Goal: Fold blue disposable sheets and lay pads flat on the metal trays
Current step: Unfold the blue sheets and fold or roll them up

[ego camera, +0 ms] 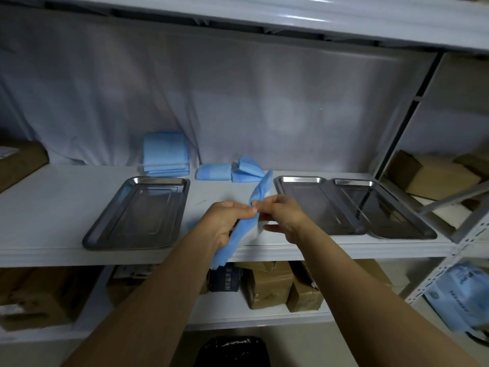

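The fingers (pixel 244 211) of the left hand (pixel 225 223) are curled and pinch a bunched blue sheet (pixel 260 189). The right hand (pixel 284 217) pinches the same sheet just beside them with thumb and forefinger, its lower fingers loosely spread. The sheet is held clear of the shelf (pixel 53 202), twisted into a narrow strip that rises to the far right and trails down past the left wrist, over the shelf's near edge. Blur makes its edges hard to read, so it may be partly folded already.

The folding step looks to be in hand, with the sheet being worked to find an edge. The next move calls for spreading the strip, matching corners and creasing it before it goes onto a tray.

The left tray (pixel 161 179) lies to the left of the hands. The middle tray (pixel 299 178) and right tray (pixel 354 182) sit touching on the right. None carries a pad yet. At the far side are a stack of blue sheets (pixel 166 154) and 2 folded blue pieces (pixel 213 172).
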Motion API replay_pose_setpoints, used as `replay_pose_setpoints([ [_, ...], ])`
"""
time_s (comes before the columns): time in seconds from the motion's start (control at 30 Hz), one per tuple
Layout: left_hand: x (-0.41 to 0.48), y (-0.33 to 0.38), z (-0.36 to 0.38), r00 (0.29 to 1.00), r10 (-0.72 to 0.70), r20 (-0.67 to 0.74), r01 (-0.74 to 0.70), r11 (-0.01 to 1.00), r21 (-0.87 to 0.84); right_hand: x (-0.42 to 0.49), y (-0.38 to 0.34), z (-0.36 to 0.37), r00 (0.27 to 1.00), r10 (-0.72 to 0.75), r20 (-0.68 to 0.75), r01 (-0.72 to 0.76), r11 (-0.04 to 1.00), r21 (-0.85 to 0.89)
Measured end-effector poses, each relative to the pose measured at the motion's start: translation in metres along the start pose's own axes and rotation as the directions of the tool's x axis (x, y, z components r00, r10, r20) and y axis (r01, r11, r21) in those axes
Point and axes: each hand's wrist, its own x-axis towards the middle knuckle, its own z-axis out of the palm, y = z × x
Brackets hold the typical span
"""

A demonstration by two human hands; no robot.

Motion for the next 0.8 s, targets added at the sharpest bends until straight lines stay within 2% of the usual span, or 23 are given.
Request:
replay_pose_setpoints([
  [0.1, -0.004, 0.006, 0.003, 0.999, -0.030, 0.032, 0.032, 0.999, -0.042, -0.002, -0.002, -0.001, 0.999, -0.034, -0.036, 0.036, 0.998, 0.052],
  [0.23, -0.005, 0.016, 0.002, 0.998, -0.065, 0.000, 0.064, 0.996, -0.063, -0.006, -0.010, -0.007, 0.995, -0.077, -0.057, 0.082, 0.993, 0.083],
  [0.37, -0.007, 0.033, -0.002, 0.999, -0.014, -0.050, 0.010, 0.997, -0.080, -0.006, -0.025, -0.013, 0.990, -0.134, -0.042, 0.138, 0.985, 0.100],
  [0.43, -0.009, 0.043, -0.005, 0.997, 0.038, -0.074, -0.044, 0.996, -0.073, -0.005, -0.035, -0.017, 0.987, -0.152, -0.060, 0.157, 0.982, 0.106],
  [0.53, -0.006, 0.053, -0.012, 0.968, 0.170, -0.182, -0.160, 0.985, 0.067, -0.002, -0.053, -0.024, 0.983, -0.131, -0.131, 0.142, 0.987, 0.074],
  [0.67, -0.003, 0.062, -0.025, 0.845, 0.383, -0.372, -0.293, 0.916, 0.275, 0.004, -0.067, -0.042, 0.961, -0.131, -0.244, 0.121, 0.991, -0.056],
  [0.73, -0.003, 0.067, -0.030, 0.812, 0.431, -0.394, -0.346, 0.899, 0.269, 0.007, -0.070, -0.051, 0.953, -0.145, -0.267, 0.104, 0.981, -0.164],
  [0.8, -0.004, 0.071, -0.033, 0.815, 0.469, -0.340, -0.372, 0.874, 0.314, 0.006, -0.072, -0.054, 0.945, -0.161, -0.285, 0.089, 0.965, -0.249],
])
